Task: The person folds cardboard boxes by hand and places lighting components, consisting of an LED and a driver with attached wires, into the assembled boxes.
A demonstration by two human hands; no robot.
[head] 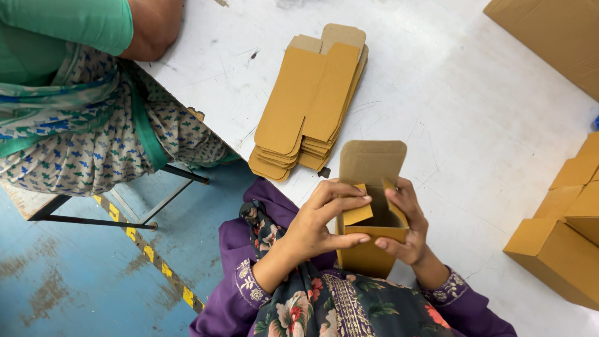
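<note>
I hold a small brown cardboard box [368, 253] upright at the near edge of the white table [462, 112]. Its top is open, with the long lid flap [372, 161] standing up at the far side. My left hand [324, 221] grips the box's left side, and its fingers press a small side flap [357, 213] inward over the opening. My right hand [405, 228] holds the right side, thumb on the front wall. Just beyond the box lies a stack of flat, unfolded box blanks [309, 103].
Assembled brown boxes [561, 231] sit at the table's right edge, and a larger carton [555, 34] is at the far right corner. Another person in green and patterned clothing [75, 93] sits at the left on a stool. A yellow-black floor stripe [150, 253] runs over the blue floor.
</note>
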